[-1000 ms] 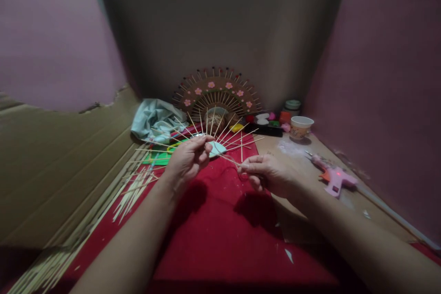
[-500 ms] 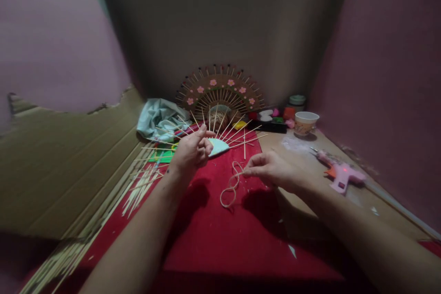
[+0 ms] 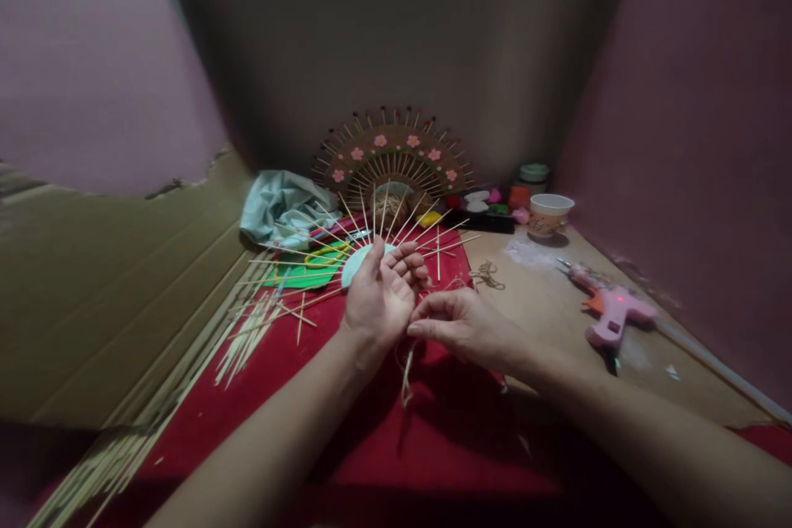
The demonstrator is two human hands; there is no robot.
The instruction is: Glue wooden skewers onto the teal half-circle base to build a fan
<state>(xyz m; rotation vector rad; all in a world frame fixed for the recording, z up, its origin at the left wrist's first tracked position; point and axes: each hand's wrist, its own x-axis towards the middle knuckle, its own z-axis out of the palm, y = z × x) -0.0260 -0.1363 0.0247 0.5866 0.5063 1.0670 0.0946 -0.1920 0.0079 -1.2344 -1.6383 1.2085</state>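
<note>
The string is pinched by the right hand and hung below it; the left hand is held palm up, fingers relaxed, before the fan. Slack string could be knotted if pulled carelessly, or the fan nudged by a knuckle

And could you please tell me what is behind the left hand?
A pale blue piece shows past the left hand, with thin sticks fanning out from it. The part covered by the hand cannot be seen.
</note>
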